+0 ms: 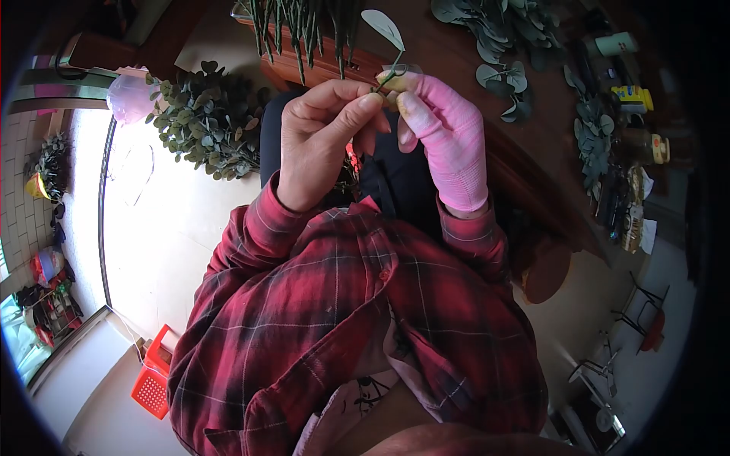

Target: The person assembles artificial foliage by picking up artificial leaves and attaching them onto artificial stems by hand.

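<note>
My left hand (323, 129), bare, pinches the dark lower stem of a small leaf sprig (384, 30) between thumb and forefinger. The sprig's single broad pale-green leaf points up and to the left. My right hand (449, 133) wears a pink glove with fingertips showing yellowish stains, and its thumb and forefinger close on the same stem close beside the left fingertips. Just where the stem ends is hidden by the fingers. Above the hands, a bunch of dark green stems (308, 30) hangs over the edge of the wooden table (411, 45).
Grey-green leafy branches (502, 30) lie on the table, with more leaves (593, 137) further right. Bottles and a yellow-labelled jar (633, 97) line its right side. A large leafy bunch (205, 121) stands left on the floor. An orange-red plastic basket (154, 372) sits lower left.
</note>
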`<state>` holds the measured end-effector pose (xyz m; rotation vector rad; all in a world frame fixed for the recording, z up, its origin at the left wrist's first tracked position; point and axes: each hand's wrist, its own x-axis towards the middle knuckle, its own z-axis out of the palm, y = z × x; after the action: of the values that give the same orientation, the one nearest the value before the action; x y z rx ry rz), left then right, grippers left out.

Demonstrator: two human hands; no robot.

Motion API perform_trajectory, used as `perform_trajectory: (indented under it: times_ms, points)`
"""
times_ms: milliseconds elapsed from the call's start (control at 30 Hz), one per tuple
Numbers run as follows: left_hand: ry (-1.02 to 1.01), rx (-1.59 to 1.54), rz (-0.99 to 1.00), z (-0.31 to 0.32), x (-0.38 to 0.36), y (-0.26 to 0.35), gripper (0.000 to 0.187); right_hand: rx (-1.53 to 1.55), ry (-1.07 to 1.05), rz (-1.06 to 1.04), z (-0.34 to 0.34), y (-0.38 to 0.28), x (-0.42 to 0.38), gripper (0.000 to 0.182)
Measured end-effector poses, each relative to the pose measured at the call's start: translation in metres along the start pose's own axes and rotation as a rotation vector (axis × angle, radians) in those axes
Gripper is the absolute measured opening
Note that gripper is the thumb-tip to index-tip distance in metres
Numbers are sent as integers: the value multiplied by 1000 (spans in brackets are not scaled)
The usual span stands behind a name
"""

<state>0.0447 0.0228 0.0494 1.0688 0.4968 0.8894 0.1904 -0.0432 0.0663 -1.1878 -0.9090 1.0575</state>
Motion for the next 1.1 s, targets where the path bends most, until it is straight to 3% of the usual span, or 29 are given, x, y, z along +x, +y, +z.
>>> perform_trajectory:
  times_ms: [567, 1100]
  points:
    - [-1, -20, -26, 0, -2, -3, 12, 206, 57, 54, 11, -1, 0, 24]
    - [18, 36, 2, 4, -3, -4, 11, 190, 128, 23, 14, -4, 8, 11]
